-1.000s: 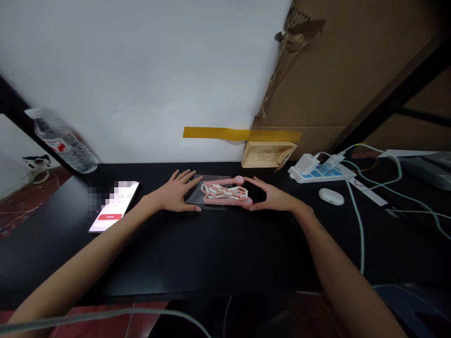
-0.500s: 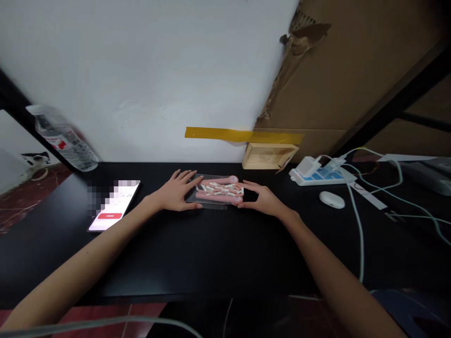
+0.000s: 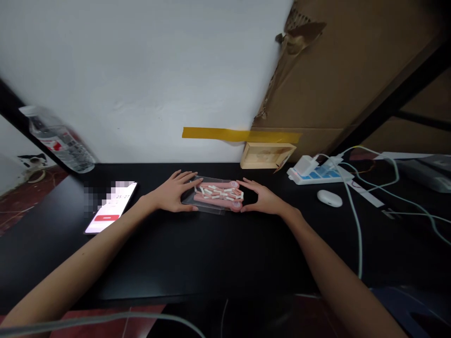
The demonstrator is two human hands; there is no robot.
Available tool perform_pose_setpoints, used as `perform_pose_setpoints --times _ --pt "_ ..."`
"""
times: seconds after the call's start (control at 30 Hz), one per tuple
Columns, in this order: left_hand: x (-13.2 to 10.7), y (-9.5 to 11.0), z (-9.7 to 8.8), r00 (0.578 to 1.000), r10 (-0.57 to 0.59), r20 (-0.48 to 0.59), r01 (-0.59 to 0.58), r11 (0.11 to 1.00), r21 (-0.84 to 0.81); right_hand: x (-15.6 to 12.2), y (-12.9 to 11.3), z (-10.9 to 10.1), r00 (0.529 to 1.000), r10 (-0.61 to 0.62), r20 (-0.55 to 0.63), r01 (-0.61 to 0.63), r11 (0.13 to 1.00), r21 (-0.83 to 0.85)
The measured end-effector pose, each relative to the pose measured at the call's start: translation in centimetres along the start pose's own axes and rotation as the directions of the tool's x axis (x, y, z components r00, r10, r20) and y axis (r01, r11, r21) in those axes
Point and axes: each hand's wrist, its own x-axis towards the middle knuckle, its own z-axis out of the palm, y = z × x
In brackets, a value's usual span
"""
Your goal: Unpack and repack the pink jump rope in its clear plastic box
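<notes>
Black desk (image 3: 211, 253) against a white wall: a person's left hand (image 3: 172, 195) lies flat, fingers spread, on the left edge of a clear plastic sheet (image 3: 207, 205) at the far middle of the desk, while the right hand (image 3: 262, 199), thumb and fingers apart, cups the right ends of the pink tongs (image 3: 218, 196) lying on it. Small white pieces (image 3: 218, 191) sit gathered between the two pink arms, nothing lifted; judging by this, the gathering looks largely done. A lit phone (image 3: 111, 211) lies left, a power strip (image 3: 317, 172) and white earbud case (image 3: 329, 198) right.
</notes>
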Motion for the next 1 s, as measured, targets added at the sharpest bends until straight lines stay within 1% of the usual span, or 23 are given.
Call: perform_pose_setpoints --times 0.1,0.2,0.3,0.33,0.4,0.47,0.57,0.63,0.77,0.87,1.0 --pt "0.0 0.0 0.0 1.0 0.003 0.003 -0.003 1.0 -0.001 0.0 -0.8 0.3 1.0 -0.019 -0.019 0.019 0.999 0.03" --pt "0.0 0.0 0.0 1.0 0.006 0.006 -0.006 1.0 0.001 0.3 -1.3 1.1 0.998 -0.041 -0.04 0.042 0.998 0.043" --pt "0.0 -0.1 0.2 1.0 0.011 -0.004 -0.011 1.0 0.005 0.5 -1.7 1.8 0.992 -0.094 -0.085 0.097 0.995 0.028" --pt "0.0 -0.1 0.2 1.0 0.008 -0.007 -0.008 1.0 0.007 0.5 -1.8 1.9 0.989 -0.116 -0.092 0.118 0.993 0.021" --pt "0.1 -0.1 0.3 1.0 -0.007 -0.008 0.007 1.0 0.008 0.2 -1.9 1.5 0.987 -0.149 -0.067 0.15 0.988 0.02" --pt "0.2 0.0 0.4 0.999 -0.033 -0.011 0.033 0.999 0.008 -0.2 -1.8 0.9 0.99 -0.138 -0.008 0.138 0.99 0.025" --pt "0.3 0.2 0.5 0.997 -0.066 -0.028 0.067 0.998 0.008 -0.6 -1.5 0.3 0.996 -0.067 0.059 0.067 0.998 0.005" --pt "0.3 0.3 0.5 0.997 -0.073 -0.033 0.074 0.997 0.009 -0.5 -1.1 0.6 0.997 -0.054 0.048 0.055 0.998 -0.017" --pt "0.3 0.3 0.5 0.998 -0.06 -0.02 0.06 0.998 0.033 0.2 -0.7 1.8 0.995 -0.096 -0.011 0.095 0.994 -0.057" --pt "0.3 0.2 0.5 0.999 -0.052 -0.011 0.052 0.997 0.054 0.4 -0.7 2.4 0.997 -0.07 -0.018 0.068 0.994 -0.08" --pt "0.4 0.3 0.6 0.998 -0.055 -0.01 0.056 0.997 0.059 0.5 -1.0 2.5 0.998 -0.057 -0.037 0.052 0.993 -0.105"
